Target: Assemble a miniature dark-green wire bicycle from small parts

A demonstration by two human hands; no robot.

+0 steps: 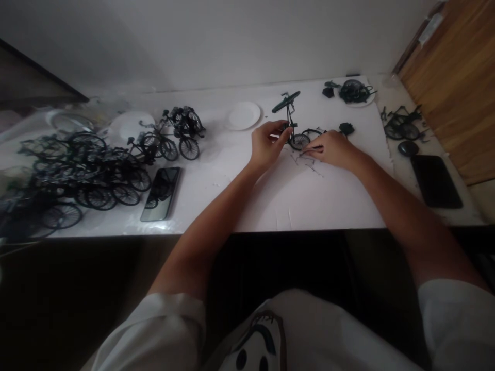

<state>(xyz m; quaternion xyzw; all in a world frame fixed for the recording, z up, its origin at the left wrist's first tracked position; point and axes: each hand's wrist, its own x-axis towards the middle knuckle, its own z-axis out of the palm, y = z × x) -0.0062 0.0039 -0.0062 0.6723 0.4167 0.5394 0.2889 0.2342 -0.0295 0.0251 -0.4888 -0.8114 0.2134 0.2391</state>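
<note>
A small dark model bicycle (299,140) is tipped up on the white table, one wheel raised at the top and another low by my fingers. My left hand (268,141) is closed around its frame from the left. On the other side, my right hand (333,148) pinches near the lower wheel; what its fingertips hold is too small to make out. Thin dark parts (309,164) lie on the surface just below the fingers. Behind my right hand sits a small dark green piece (346,128).
Many finished-looking model bicycles (96,170) crowd the left, beside a phone (161,193). White plates (243,115) stand at the back. At the right are a plate of bicycle parts (355,91), another model bicycle (402,123), a round black object (408,148) and a black tablet-like slab (436,181).
</note>
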